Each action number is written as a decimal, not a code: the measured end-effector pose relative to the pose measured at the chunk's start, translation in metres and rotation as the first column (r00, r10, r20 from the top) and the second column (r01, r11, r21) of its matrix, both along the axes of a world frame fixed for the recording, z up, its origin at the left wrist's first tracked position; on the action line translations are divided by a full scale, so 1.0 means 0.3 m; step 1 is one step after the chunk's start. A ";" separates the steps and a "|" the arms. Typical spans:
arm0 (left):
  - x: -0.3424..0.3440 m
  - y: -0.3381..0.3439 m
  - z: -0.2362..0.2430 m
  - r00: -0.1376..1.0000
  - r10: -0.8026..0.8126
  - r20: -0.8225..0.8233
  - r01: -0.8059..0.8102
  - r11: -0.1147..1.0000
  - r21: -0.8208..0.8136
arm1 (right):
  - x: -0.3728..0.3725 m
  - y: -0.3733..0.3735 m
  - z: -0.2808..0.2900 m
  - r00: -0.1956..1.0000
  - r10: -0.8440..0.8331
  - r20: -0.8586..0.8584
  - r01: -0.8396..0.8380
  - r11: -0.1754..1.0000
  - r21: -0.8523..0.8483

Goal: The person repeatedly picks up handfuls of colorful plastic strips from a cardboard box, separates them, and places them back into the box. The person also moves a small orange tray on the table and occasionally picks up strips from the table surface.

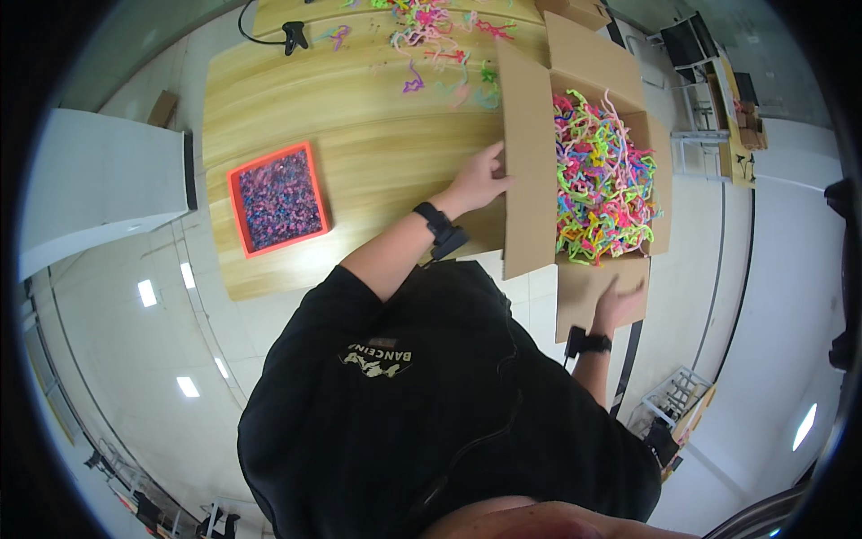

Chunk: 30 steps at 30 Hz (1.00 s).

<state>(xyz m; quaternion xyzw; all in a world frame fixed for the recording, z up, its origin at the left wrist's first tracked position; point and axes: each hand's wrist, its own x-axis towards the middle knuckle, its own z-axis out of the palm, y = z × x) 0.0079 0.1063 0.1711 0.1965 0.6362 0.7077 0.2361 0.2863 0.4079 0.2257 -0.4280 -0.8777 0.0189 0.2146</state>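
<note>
An open cardboard box (530, 171) at the right side of the table is full of tangled, brightly coloured, wiggly strands (606, 180). Its flaps are folded outward. My left hand (480, 180) is at the outer edge of the left flap, fingers bent and apart, the tips at or against the cardboard. Over the near flap (575, 301), my right hand (618, 304) has its thumb and fingers spread; whether it presses on the flap I cannot tell. Neither hand shows anything held.
A red-orange square tray (323, 193) of small dark multicoloured bits stands on the left of the wooden table (377, 135). More loose strands (422, 27) lie scattered at the far side, near a black clamp (294, 38). Another cardboard box (575, 13) is behind.
</note>
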 end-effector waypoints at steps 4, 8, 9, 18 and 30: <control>-0.004 0.083 0.106 0.997 -0.058 -0.044 0.067 0.972 0.227 | -0.374 -0.230 0.131 0.906 0.365 -0.215 -0.417 0.859 -0.298; -0.033 0.119 0.167 0.956 -0.140 -0.256 0.160 0.985 0.058 | -0.469 -0.402 0.289 0.852 0.401 -0.336 -0.514 0.765 -0.389; -0.039 0.130 0.166 0.936 -0.160 -0.315 0.170 0.985 0.005 | -0.465 -0.428 0.333 0.893 0.350 -0.284 -0.440 0.812 -0.383; -0.166 0.378 0.172 0.633 -0.283 -0.721 0.265 0.954 -0.142 | -0.513 -0.497 0.241 0.729 0.637 0.251 -0.528 0.756 -0.386; -0.258 0.535 0.263 0.610 -0.477 -0.633 0.410 0.873 -0.263 | -1.163 -0.225 -0.433 0.866 0.473 0.164 -0.279 0.729 -0.626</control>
